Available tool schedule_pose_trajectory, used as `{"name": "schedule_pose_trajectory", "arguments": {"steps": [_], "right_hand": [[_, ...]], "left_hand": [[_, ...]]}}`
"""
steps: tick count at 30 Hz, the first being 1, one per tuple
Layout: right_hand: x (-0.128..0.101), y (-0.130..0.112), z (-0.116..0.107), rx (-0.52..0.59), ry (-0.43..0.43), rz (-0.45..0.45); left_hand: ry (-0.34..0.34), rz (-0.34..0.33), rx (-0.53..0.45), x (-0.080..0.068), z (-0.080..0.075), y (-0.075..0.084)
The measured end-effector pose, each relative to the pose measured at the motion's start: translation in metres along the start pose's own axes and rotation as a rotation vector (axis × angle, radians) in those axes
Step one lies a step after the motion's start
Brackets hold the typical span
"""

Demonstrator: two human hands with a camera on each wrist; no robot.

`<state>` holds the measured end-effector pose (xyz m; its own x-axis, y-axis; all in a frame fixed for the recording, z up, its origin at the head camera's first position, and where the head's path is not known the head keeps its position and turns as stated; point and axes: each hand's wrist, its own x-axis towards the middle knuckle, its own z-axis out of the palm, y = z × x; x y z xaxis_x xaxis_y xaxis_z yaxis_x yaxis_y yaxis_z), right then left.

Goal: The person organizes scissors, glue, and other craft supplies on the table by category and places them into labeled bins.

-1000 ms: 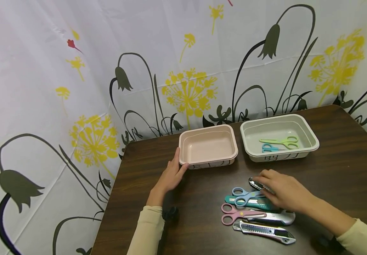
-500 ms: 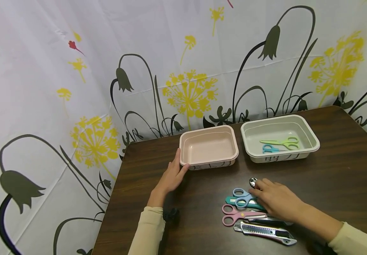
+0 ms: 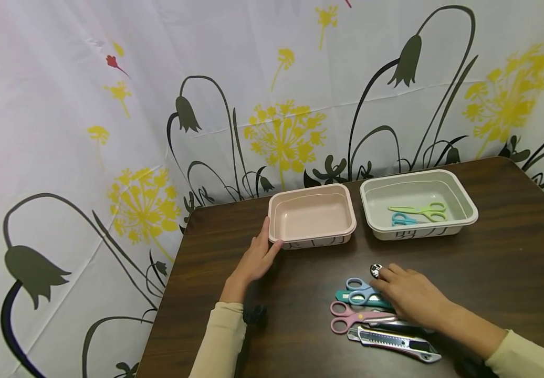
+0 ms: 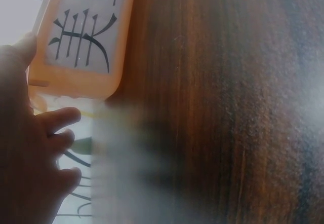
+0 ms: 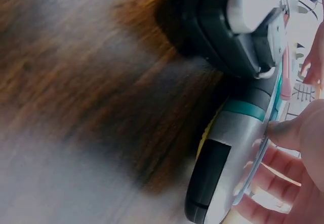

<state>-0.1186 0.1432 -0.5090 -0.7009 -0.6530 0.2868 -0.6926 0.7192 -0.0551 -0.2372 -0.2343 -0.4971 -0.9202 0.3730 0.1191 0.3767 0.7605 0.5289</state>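
Note:
My left hand [image 3: 261, 253] lies flat on the brown table [image 3: 513, 252], fingers straight, fingertips touching the left corner of the empty pink tray [image 3: 313, 188]; the left wrist view shows that tray [image 4: 86, 36] beside the hand [image 4: 30, 158]. My right hand [image 3: 397, 287] sits on a pile of tools. Its thumb and fingers [image 5: 298, 133] pinch a silver utility knife [image 5: 238, 158]. A shiny metal end [image 3: 375, 270] sticks out past the fingertips. In the pile are blue scissors [image 3: 359, 285], a teal knife [image 3: 347, 297], pink scissors [image 3: 347, 317] and a silver-red knife [image 3: 397, 342].
A pale grey tray [image 3: 418, 173] stands right of the pink one and holds green scissors [image 3: 418, 210] and blue scissors [image 3: 401, 221]. A flowered curtain [image 3: 111, 131] hangs behind and to the left. The table's left edge lies near my left sleeve [image 3: 217, 341].
My right hand has slid a little left and nearer over the pile, covering most of the metal piece and the white knife. My left hand has stayed put.

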Motion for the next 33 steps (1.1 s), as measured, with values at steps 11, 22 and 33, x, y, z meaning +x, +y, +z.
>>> {"name": "schedule_pose_trajectory", "arguments": {"steps": [11, 22, 33], "right_hand": [[0.002, 0.000, -0.001, 0.048, 0.011, 0.025], [-0.001, -0.003, -0.006, 0.078, 0.055, 0.007], [0.001, -0.004, -0.026, 0.118, 0.116, -0.054]], "left_hand": [[0.007, -0.001, -0.004, -0.001, 0.000, 0.002], [0.003, -0.007, 0.009, 0.000, -0.001, 0.003], [-0.005, -0.019, 0.008, -0.001, 0.000, 0.004]]}}
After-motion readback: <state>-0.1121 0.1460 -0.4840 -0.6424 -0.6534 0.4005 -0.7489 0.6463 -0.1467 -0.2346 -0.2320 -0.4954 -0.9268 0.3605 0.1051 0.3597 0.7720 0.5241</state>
